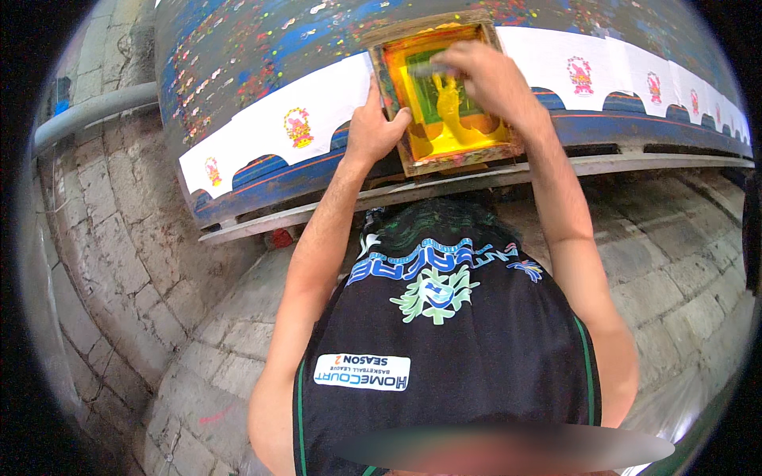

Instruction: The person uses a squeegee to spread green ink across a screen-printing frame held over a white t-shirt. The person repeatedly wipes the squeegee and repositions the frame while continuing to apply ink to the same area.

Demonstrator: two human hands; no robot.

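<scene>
A wooden screen-printing frame [464, 160] lies on the long work table over a white strip, its mesh coated in bright yellow ink [448, 123] with a green area showing through. My left hand [375, 127] grips the frame's left side, thumb on the rim. Inside the frame, my right hand [488, 79] is closed on a grey squeegee [422, 70] above the ink, partly blurred. White strips with scalloped edges [325, 95] lie either side of the frame, printed with small pink-and-yellow emblems [298, 127].
The table top [262, 32] is speckled with coloured paint, and a rail [579, 165] runs along its near edge. A grey pipe [91, 119] meets the table at the left. Paving blocks [214, 317] form the ground below, around my body.
</scene>
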